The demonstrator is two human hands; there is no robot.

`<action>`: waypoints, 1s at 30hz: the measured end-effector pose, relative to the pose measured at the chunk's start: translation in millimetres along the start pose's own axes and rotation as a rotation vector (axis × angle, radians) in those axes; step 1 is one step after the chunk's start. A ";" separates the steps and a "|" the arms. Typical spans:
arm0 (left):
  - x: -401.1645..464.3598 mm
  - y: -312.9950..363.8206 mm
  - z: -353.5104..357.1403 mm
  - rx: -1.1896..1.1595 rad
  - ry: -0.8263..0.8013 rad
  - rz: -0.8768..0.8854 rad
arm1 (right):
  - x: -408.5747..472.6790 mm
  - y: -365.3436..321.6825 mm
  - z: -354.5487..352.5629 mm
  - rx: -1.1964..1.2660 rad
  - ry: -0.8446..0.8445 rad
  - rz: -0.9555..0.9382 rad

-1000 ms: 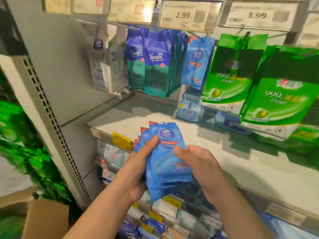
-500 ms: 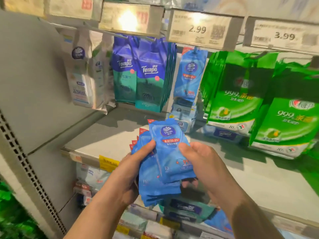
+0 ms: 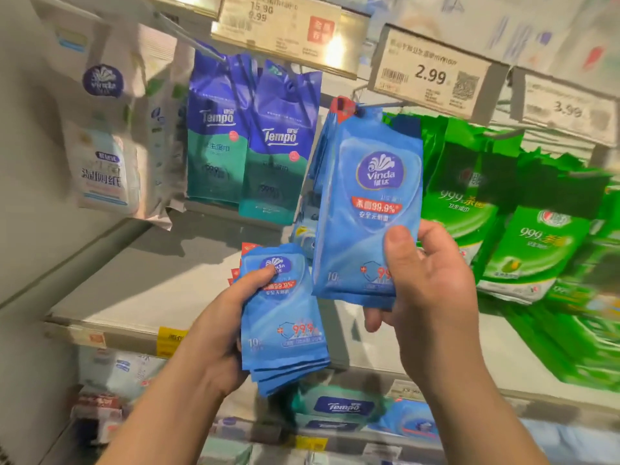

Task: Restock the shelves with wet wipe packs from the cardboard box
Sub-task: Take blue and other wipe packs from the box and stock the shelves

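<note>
My left hand (image 3: 218, 333) grips a fanned stack of several blue Vinda wet wipe packs (image 3: 285, 317) in front of the grey shelf (image 3: 161, 286). My right hand (image 3: 426, 286) pinches the lower part of one single blue Vinda pack (image 3: 365, 209), thumb on its front, held upright and raised. The red top corner of that pack is level with the metal display hook (image 3: 379, 104) under the 2.99 price tag (image 3: 429, 75); whether it hangs on the hook I cannot tell. The cardboard box is out of view.
Dark blue Tempo packs (image 3: 251, 139) hang to the left, white Vinda packs (image 3: 104, 135) further left, green wipe packs (image 3: 496, 209) to the right. Lower shelves hold more Tempo packs (image 3: 342, 407). A grey side wall closes the left.
My right hand took one pack off the stack and lifted it up and to the right, to the hook. The left hand keeps the stack. The view has moved closer and upward.
</note>
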State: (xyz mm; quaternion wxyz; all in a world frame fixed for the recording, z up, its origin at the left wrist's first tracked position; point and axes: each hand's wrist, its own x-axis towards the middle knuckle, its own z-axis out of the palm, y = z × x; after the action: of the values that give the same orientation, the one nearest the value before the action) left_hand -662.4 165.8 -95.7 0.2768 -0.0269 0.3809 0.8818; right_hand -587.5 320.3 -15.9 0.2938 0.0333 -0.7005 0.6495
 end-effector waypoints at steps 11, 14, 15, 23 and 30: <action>-0.2 -5.7 6.2 -0.096 0.017 0.037 | 9.4 -12.4 -4.2 -0.004 0.086 -0.176; 0.6 -5.1 5.8 -0.099 0.029 0.042 | 18.9 -10.6 -3.7 -0.041 0.128 -0.115; 0.7 -4.7 4.8 -0.098 0.031 0.046 | 20.7 -8.6 -2.4 -0.051 0.139 -0.087; 1.0 -1.9 -8.8 -0.082 0.026 0.046 | 23.8 8.1 7.7 0.004 0.198 0.032; 2.5 3.3 -8.1 -0.082 0.016 0.064 | 24.2 23.9 23.9 0.356 0.057 0.291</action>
State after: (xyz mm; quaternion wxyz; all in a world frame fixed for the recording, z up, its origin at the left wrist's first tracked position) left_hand -667.6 159.6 -99.9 0.2442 -0.0332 0.3475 0.9047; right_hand -626.6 309.9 -25.7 0.2064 -0.0351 -0.5636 0.7991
